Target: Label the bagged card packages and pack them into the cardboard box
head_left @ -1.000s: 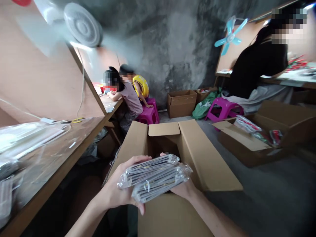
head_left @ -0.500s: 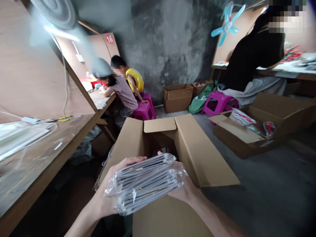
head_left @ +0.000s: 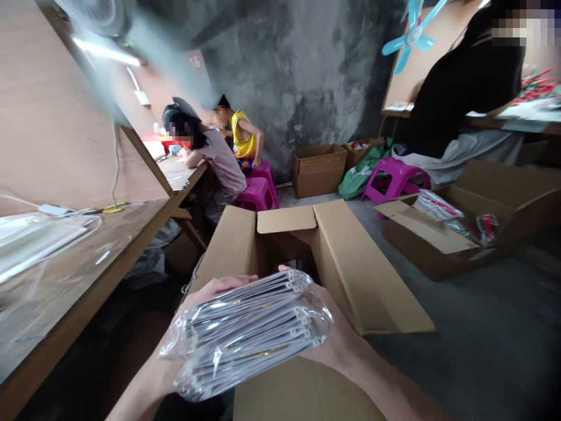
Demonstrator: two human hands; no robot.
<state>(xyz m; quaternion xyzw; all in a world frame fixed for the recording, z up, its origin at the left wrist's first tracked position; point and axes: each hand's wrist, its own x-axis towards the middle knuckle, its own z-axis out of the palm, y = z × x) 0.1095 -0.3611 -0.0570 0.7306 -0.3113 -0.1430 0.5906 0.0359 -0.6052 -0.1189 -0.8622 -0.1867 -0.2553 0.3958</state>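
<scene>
Two clear plastic bags of thin whitish tubes [head_left: 249, 359], stacked one on the other, are held over an open cardboard box [head_left: 372, 280]. My left hand [head_left: 205, 290] is closed around their left end, fingers over the top edge. At the opposite end my right hand [head_left: 335, 330] grips the bags, its palm mostly behind them and one fingertip showing above. The tubes' open ends point right, and small gold-coloured bits glint among them. Shadow and the bags hide most of the box's inside.
A wooden workbench [head_left: 131, 240] runs along the left. Two people sit on purple stools [head_left: 258, 196] beyond the box. On the right stands another open box [head_left: 421, 257] with packaged items, near a person in black. A blue fan [head_left: 412, 36] hangs above.
Both hands have brought the bags slightly lower and nearer to me, still held. The seated person in yellow has shifted their arm. My view has turned a little.
</scene>
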